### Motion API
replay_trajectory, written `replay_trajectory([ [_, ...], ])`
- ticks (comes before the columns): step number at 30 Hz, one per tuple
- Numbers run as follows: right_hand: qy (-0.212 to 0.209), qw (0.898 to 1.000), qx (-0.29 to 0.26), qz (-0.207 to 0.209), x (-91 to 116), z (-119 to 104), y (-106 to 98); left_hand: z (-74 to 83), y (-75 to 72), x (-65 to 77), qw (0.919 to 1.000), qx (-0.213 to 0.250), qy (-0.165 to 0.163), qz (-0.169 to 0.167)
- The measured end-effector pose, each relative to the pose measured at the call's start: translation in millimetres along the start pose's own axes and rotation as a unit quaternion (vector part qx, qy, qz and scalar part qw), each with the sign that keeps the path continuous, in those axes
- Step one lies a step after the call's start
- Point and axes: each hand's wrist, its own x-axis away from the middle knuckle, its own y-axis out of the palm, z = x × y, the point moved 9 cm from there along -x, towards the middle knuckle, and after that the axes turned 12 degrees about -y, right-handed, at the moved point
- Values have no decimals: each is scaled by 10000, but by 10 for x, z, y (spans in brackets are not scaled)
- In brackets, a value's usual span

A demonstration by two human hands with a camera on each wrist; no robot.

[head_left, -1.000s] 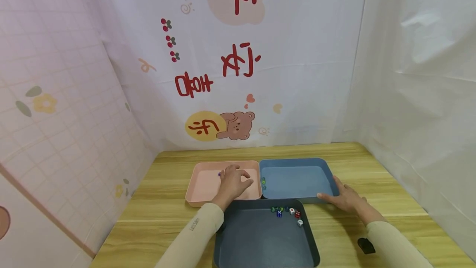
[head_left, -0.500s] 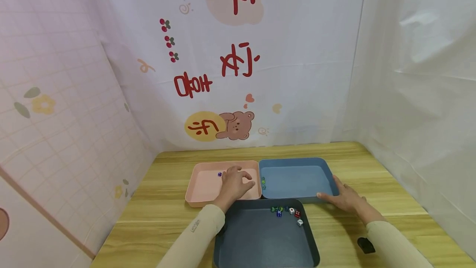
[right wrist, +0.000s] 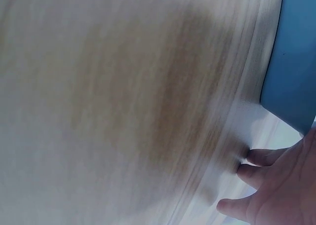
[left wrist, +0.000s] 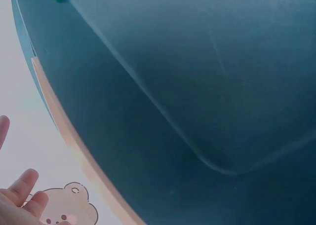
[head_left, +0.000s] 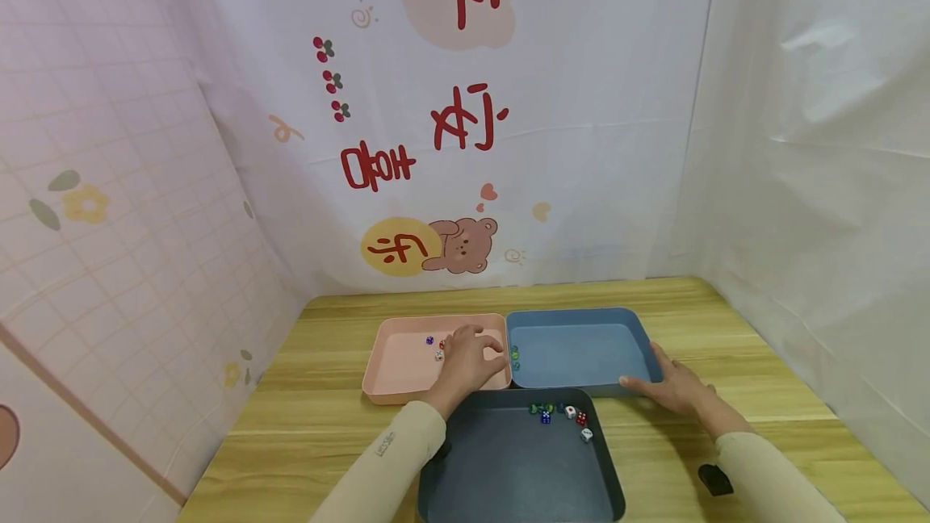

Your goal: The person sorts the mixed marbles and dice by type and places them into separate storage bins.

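My left hand (head_left: 467, 361) hovers over the right part of the pink tray (head_left: 395, 387), thumb and index finger apart. No held thing shows between its fingers. Just left of it in that tray lie a blue die (head_left: 429, 340), a white die (head_left: 439, 355) and a partly hidden red die (head_left: 441, 345). In the left wrist view, spread fingers (left wrist: 23, 186) appear at the lower left. My right hand (head_left: 677, 388) rests against the near right corner of the blue tray (head_left: 592, 382), thumb along its front. In the right wrist view its fingers (right wrist: 254, 175) extend past the tray's corner, down by the table.
In front stands a dark tray (head_left: 519, 474). Several dice, including a red die (head_left: 581, 418) and a blue die (head_left: 546, 417), lie near its far right corner. Small green pieces (head_left: 515, 353) sit at the blue tray's left wall. A black object (head_left: 715, 479) lies beside the right sleeve.
My left hand has shifted to the right over the pink tray, uncovering the white and red dice beside the blue one. The right hand has stayed in place.
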Motion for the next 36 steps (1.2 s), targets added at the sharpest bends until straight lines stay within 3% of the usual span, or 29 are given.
replay_trajectory([
  [7, -21, 10000, 8, 14, -11, 5, 8, 50, 22, 23, 9998, 81, -53, -180],
  [15, -1, 10000, 13, -16, -9, 5, 7, 234, 90, 131, 9975, 72, 478, -513],
  [21, 60, 9999, 57, -70, -13, 23, 21, 387, 251, 208, 9906, -511, 1018, -757],
  [36, 74, 9998, 198, -39, 7, -4, -12, 420, 546, 389, 9654, -1640, 1819, -893],
])
